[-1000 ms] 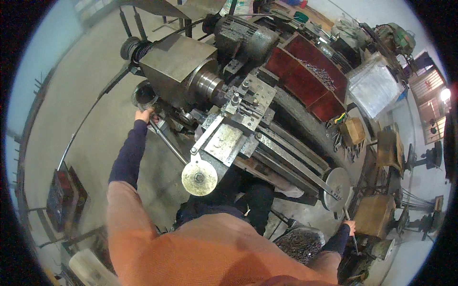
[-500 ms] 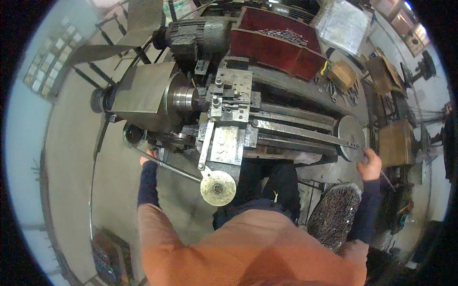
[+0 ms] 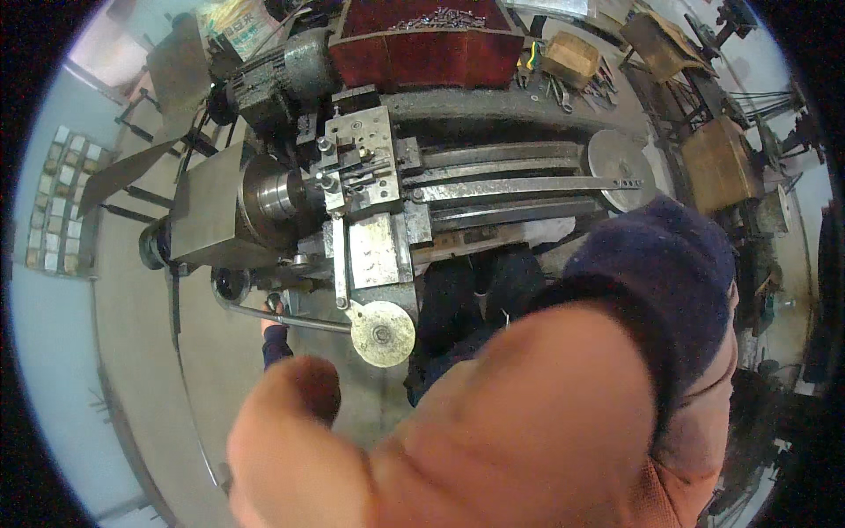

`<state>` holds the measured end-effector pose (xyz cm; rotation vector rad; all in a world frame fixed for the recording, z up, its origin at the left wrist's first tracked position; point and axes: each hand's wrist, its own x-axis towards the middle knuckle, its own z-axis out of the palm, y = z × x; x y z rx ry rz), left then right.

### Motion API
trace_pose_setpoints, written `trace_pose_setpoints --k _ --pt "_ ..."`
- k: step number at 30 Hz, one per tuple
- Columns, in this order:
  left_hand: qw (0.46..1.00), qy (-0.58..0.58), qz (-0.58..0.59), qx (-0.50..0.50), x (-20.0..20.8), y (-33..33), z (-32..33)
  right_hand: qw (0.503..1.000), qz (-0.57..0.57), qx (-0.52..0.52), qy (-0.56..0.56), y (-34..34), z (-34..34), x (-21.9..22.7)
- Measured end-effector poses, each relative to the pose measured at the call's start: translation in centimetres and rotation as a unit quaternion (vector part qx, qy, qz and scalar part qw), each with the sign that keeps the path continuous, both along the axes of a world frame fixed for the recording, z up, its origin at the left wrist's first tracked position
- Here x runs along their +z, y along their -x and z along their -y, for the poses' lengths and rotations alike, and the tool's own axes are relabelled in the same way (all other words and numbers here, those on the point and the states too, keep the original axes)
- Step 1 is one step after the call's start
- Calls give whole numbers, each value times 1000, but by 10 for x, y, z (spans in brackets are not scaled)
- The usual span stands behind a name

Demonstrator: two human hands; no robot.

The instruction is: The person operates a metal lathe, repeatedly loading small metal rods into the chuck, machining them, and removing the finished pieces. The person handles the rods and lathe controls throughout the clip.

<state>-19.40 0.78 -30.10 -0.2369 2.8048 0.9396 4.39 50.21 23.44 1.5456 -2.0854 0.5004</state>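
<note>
A greasy lathe-like machine fills the middle, with a metal tool block (image 3: 361,158) beside a round spindle (image 3: 280,195). My left hand (image 3: 269,319) is small and partly hidden below the machine's front left, with its fingers closed around a dark handle (image 3: 273,300). Close by runs a steel rod (image 3: 295,322) from a dark ring (image 3: 231,283) to a pale round disc (image 3: 383,334). My right arm is raised large before the camera, and its navy sleeve (image 3: 660,273) covers the space below a grey wheel (image 3: 620,167). My right hand does not show.
A dark red tray (image 3: 422,62) with small metal parts stands behind the machine. Right of it lie a cardboard box (image 3: 570,57), yellow-handled pliers (image 3: 532,57) and wrenches (image 3: 562,92). A long flat bar (image 3: 519,187) links the tool block to the grey wheel.
My right hand has left the rim of the grey wheel, and that arm has come up close to the camera. The view has shifted and turned. My left hand stays by the machine's front.
</note>
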Motion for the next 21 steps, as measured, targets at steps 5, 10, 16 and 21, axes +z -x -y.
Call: trace_pose_setpoints --k 5,10,16,21 --pt "985 -156 67 11 23 -4 18 999 -1 7 -48 2 4 8" --pt "972 73 -219 -38 189 -65 36 997 20 -47 -59 46 -11 -4" --pt "919 289 -220 152 304 -103 128 957 142 -253 -3 165 -24 -102" --pt "913 315 -118 232 267 -135 182 895 224 -355 -150 213 32 -151"
